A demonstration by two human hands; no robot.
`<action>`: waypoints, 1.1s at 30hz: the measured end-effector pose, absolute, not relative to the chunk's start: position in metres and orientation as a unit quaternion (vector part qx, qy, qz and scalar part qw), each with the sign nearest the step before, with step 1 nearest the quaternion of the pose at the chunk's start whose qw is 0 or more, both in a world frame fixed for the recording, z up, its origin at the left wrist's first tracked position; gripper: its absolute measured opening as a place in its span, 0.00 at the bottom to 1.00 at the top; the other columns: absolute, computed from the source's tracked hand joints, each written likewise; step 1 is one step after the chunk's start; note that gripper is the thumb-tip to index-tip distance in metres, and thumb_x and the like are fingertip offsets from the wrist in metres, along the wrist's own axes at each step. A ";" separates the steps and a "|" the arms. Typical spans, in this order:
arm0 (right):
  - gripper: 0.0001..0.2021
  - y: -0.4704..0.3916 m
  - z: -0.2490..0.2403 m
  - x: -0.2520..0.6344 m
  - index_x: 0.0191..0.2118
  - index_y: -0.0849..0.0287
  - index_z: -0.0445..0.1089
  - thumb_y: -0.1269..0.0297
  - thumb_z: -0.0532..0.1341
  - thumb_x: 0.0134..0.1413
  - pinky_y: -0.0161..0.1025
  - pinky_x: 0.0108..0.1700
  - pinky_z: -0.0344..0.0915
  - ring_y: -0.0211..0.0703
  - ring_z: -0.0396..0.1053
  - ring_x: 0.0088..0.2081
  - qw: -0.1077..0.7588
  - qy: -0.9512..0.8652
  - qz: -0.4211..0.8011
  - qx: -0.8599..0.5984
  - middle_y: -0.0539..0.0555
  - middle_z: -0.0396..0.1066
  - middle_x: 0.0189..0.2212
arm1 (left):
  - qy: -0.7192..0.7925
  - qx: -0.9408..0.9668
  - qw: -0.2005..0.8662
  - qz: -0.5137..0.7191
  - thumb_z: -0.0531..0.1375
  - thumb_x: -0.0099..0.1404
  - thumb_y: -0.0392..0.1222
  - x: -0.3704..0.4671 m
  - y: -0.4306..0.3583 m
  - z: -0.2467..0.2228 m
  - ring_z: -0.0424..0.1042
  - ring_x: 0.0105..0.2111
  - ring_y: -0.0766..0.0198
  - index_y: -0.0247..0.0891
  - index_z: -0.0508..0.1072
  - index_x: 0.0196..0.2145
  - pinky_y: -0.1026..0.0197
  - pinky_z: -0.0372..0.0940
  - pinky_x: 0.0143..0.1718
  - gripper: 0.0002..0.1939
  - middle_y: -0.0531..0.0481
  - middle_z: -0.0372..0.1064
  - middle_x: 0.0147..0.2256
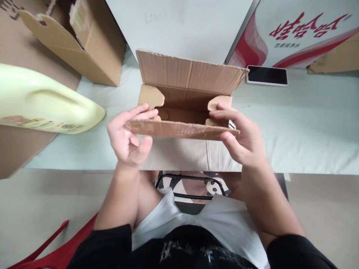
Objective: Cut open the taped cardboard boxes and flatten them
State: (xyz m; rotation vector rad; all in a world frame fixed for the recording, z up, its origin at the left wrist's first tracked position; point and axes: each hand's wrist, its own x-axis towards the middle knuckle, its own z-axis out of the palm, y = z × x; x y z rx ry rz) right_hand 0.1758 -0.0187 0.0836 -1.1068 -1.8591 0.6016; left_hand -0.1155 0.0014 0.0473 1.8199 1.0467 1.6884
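Centrally, two hands, fingers on one box

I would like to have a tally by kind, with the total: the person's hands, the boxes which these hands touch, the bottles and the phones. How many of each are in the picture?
Hands: 2 (left hand, right hand)
Box, touched by both: 1
Bottle: 1
Phone: 1
Total: 5

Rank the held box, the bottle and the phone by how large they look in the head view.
1. Held box: largest.
2. Bottle: cut off by the left edge, so only its visible part is ranked.
3. Phone: clearly smallest.
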 end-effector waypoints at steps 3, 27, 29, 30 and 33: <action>0.20 -0.011 0.068 0.174 0.57 0.48 0.69 0.47 0.64 0.65 0.59 0.64 0.70 0.59 0.68 0.66 0.492 -0.693 0.206 -0.485 0.61 0.71 0.60 | 0.457 0.606 0.182 0.625 0.66 0.65 0.61 -0.119 0.000 0.045 0.81 0.48 0.52 0.57 0.73 0.52 0.45 0.74 0.57 0.20 0.52 0.75 0.48; 0.19 0.010 0.054 0.172 0.52 0.47 0.74 0.44 0.57 0.65 0.69 0.72 0.58 0.63 0.63 0.67 0.433 -0.750 0.191 -0.462 0.60 0.65 0.58 | 0.442 0.647 0.268 0.560 0.67 0.66 0.64 -0.126 0.019 0.044 0.63 0.71 0.48 0.59 0.76 0.58 0.43 0.55 0.78 0.25 0.54 0.70 0.65; 0.18 0.009 0.054 0.172 0.50 0.47 0.75 0.45 0.56 0.66 0.69 0.74 0.55 0.62 0.62 0.68 0.431 -0.756 0.196 -0.453 0.59 0.65 0.58 | 0.448 0.673 0.243 0.536 0.64 0.69 0.63 -0.129 0.020 0.044 0.68 0.68 0.49 0.54 0.80 0.52 0.42 0.57 0.77 0.19 0.52 0.72 0.63; 0.18 0.009 0.052 0.172 0.52 0.46 0.75 0.45 0.56 0.66 0.68 0.74 0.54 0.62 0.61 0.69 0.433 -0.752 0.202 -0.455 0.58 0.65 0.60 | 0.446 0.685 0.234 0.526 0.63 0.70 0.62 -0.132 0.021 0.043 0.68 0.67 0.49 0.52 0.81 0.51 0.41 0.57 0.76 0.19 0.52 0.71 0.64; 0.25 0.013 0.040 0.175 0.62 0.43 0.67 0.40 0.54 0.66 0.65 0.72 0.60 0.62 0.56 0.73 0.465 -0.698 0.248 -0.484 0.57 0.59 0.69 | 0.443 0.684 0.236 0.529 0.64 0.69 0.64 -0.138 0.028 0.036 0.66 0.69 0.48 0.52 0.80 0.51 0.39 0.55 0.77 0.21 0.55 0.70 0.64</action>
